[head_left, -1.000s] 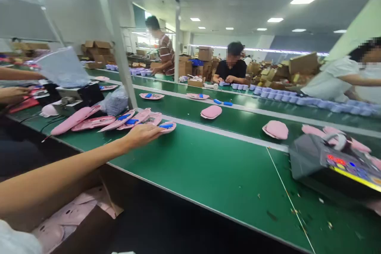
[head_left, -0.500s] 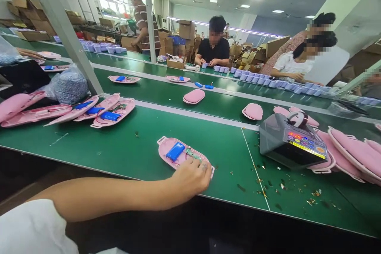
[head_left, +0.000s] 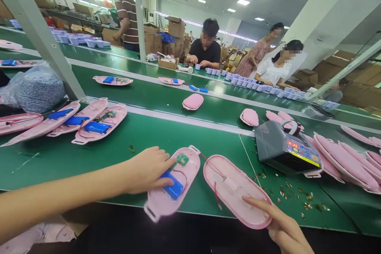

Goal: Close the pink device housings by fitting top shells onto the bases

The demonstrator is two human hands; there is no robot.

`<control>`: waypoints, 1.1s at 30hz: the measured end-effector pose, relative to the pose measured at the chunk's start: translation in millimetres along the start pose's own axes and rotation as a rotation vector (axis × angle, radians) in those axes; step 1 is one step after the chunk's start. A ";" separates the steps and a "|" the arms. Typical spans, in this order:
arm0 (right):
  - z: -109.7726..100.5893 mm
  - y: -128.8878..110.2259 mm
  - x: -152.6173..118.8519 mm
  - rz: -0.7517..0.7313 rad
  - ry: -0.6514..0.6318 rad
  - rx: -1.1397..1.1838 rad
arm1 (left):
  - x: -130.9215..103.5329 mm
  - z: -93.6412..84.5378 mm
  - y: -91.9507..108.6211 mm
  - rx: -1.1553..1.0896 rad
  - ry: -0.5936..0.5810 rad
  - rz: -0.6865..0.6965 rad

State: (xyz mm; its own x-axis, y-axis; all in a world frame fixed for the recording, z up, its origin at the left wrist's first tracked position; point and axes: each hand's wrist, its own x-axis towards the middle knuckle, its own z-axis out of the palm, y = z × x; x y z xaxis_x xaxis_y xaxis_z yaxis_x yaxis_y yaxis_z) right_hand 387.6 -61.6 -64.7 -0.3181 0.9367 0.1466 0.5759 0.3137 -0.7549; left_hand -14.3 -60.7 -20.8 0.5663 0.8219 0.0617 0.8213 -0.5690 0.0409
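Observation:
My left hand (head_left: 150,168) grips a pink casing half (head_left: 190,162) by its left side, thumb over the blue battery pack (head_left: 175,189) and fingers beside a small green circuit board (head_left: 182,160). To its right, my right hand (head_left: 284,226) holds a second pink casing half (head_left: 238,182), hollow side up. The index finger reaches inside this half, with the other fingers at or under its lower edge. Thin wires run between the two halves, and a short red lead with a small connector (head_left: 219,206) hangs over the second half's left rim.
Several pink halves with blue batteries (head_left: 98,127) lie at left beside a plastic-wrapped bundle (head_left: 41,89). A grey tape dispenser (head_left: 285,147) stands at right by stacked pink casings (head_left: 345,158) and scattered scraps (head_left: 308,202). Co-workers sit across the belt (head_left: 149,97).
The battery-bearing half has turned and tilted towards me under my left hand. My right hand and a second, wired half have come into view. The camera view has shifted slightly.

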 end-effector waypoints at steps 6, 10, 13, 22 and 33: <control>45.6 -22.2 72.7 0.097 0.144 0.319 | -30.3 5.5 -23.4 -0.178 0.138 0.010; 63.1 -42.8 81.7 0.132 0.138 0.474 | -22.9 14.8 -37.7 -0.403 0.122 -0.164; 68.5 -56.5 82.2 0.162 0.130 0.524 | -20.1 18.6 -22.5 -0.370 0.092 -0.228; 93.5 -52.3 86.5 0.186 0.185 0.351 | -30.3 8.0 -40.6 -0.739 -0.039 -0.352; 102.0 -59.8 80.2 0.152 0.201 0.250 | -36.1 -34.5 -82.3 -0.535 -0.128 -0.151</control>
State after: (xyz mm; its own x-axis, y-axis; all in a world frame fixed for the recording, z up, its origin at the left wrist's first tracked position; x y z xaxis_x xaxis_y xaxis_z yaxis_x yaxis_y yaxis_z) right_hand 250.8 -21.1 -73.0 -0.0741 0.9895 0.1242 0.3949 0.1435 -0.9075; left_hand -104.7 -44.5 8.1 0.4768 0.8728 -0.1038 0.7631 -0.3525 0.5417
